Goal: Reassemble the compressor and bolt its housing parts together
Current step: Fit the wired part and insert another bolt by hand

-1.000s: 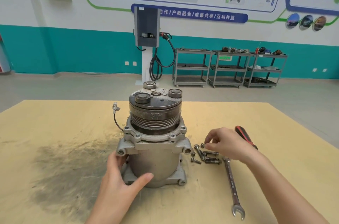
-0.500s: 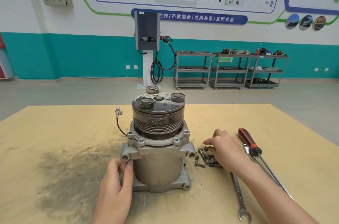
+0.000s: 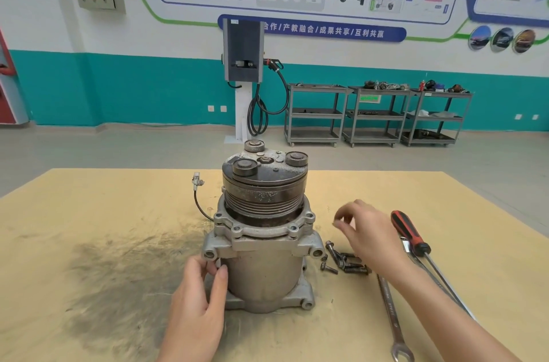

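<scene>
compressor: grey cast-metal cylindrical compressor [image 3: 264,246] stood upright mid yellow desk [image 3: 89,228], long axis vertical, dark ribbed pulley end up, mounting feet down.
left hand [image 3: 197,302]: grip curled on the housing's lower left side, thumb against the body.
right hand [image 3: 367,232]: raised above loose dark bolts [image 3: 344,262]; fingertips pinched together, held item cannot be told (blur).
tools: red-black screwdriver [image 3: 410,232] and steel spanner [image 3: 390,314] lying right of the bolts.
</scene>
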{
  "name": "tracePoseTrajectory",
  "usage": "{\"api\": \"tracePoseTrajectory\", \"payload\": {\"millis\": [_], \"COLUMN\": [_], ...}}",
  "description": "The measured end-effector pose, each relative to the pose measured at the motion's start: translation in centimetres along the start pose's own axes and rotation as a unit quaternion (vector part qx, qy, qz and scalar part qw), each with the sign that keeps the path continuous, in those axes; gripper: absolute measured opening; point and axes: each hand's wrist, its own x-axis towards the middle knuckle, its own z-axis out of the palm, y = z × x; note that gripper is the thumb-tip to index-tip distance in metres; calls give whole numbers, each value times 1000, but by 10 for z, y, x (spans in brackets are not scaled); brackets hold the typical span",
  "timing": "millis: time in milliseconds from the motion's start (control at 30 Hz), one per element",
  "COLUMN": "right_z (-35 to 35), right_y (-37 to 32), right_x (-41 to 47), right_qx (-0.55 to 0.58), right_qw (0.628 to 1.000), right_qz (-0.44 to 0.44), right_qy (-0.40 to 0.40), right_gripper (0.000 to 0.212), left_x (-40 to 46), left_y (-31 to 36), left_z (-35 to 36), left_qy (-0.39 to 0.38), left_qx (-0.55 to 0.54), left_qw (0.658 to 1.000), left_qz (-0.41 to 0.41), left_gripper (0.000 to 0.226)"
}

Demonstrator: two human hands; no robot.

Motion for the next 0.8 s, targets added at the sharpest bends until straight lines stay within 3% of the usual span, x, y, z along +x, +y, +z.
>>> {"api": "tracePoseTrajectory", "payload": {"millis": [67,133,167,233,533,800], "right_z": [-19,-38,-44,-50,-53,-70], "right_y": [-18,-39,-47,-62,-74,-67], "right_x": [5,5,3,-1,-6,-6], "right_qx": [270,479,535,571,501,367], "right_qw": [960,873,840,816,858,923], "right_qz": [69,91,88,76,67,26], "right_qy": [29,-1,-21,-51,-89,-116], "right_gripper": [4,11,19,31,4,4], "left_x": [0,0,0,-1,-4,-5], "left_y": [1,2,3,5,10,3], "left_z": [0,0,-1,-2,0,3], "left_qy": [-8,-14,-15,-17,-32,-38], "left_qx": [-1,-1,1,9,-16,-92], "left_qw": [1000,1000,1000,1000,999,995], "left_qz": [-5,-7,-3,5,-13,-32], "left_gripper": [14,13,12,13,21,32]}}
